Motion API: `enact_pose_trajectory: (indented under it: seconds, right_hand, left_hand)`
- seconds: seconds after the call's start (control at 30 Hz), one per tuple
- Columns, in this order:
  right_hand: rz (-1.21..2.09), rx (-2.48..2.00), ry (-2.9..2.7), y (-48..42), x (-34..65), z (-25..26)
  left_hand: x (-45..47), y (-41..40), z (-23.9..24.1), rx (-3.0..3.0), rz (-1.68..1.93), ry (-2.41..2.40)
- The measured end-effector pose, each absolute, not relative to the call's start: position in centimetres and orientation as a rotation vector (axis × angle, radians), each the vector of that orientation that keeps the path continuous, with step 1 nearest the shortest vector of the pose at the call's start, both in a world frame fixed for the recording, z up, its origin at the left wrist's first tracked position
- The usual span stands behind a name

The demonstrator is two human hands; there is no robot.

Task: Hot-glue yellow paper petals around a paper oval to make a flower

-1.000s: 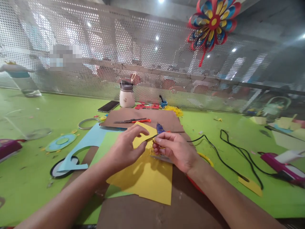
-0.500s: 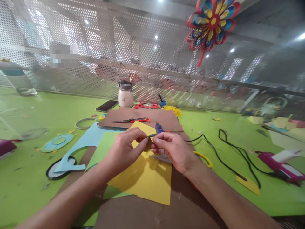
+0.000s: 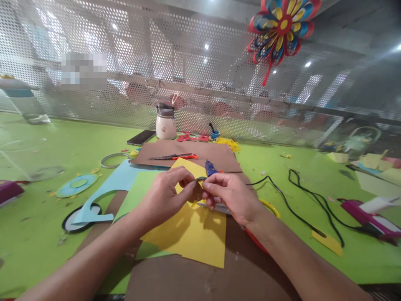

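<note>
Above a yellow paper sheet (image 3: 194, 242), my left hand (image 3: 167, 190) and my right hand (image 3: 234, 196) face each other with fingertips pinched. Between them they hold a small dark green paper strip (image 3: 199, 179), bowed slightly upward; its ends are hidden by my fingers. Behind my right hand lies a blue glue gun (image 3: 210, 168). Below that hand, scissor blades and a yellow handle loop (image 3: 272, 208) show partly. Green paper (image 3: 133, 194) and a light blue cut-out sheet (image 3: 115, 179) lie to the left of the yellow sheet.
Brown cardboard (image 3: 244, 267) lies under the papers. Orange-handled scissors (image 3: 188, 156) rest farther back, before a white bottle (image 3: 166, 126) and a phone (image 3: 140, 137). A black cord (image 3: 300, 221) runs across the green table (image 3: 282, 267) at right, near a purple device (image 3: 372, 219).
The green strip shows a little more and arches more between my fingertips, with a slightly wider gap between my hands. The view has shifted slightly.
</note>
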State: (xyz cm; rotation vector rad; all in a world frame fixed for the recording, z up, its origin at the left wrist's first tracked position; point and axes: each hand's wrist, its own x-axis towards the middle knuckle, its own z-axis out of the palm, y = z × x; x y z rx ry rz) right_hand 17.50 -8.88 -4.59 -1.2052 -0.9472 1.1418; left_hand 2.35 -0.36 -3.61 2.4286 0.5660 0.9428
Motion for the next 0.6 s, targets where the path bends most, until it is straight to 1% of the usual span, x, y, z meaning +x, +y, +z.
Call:
enact_pose_trajectory:
  seconds: [0.33,0.6]
  right_hand:
    - [1.144,-1.278,-0.951,-9.05,17.62,-4.27]
    - [1.129,-1.344,-0.956,-9.02,17.47,-4.17]
  left_hand:
    - [2.29,-0.37,-3.36,2.356,0.827,0.604]
    - [2.38,-0.23,-3.74,2.179,0.681,0.602]
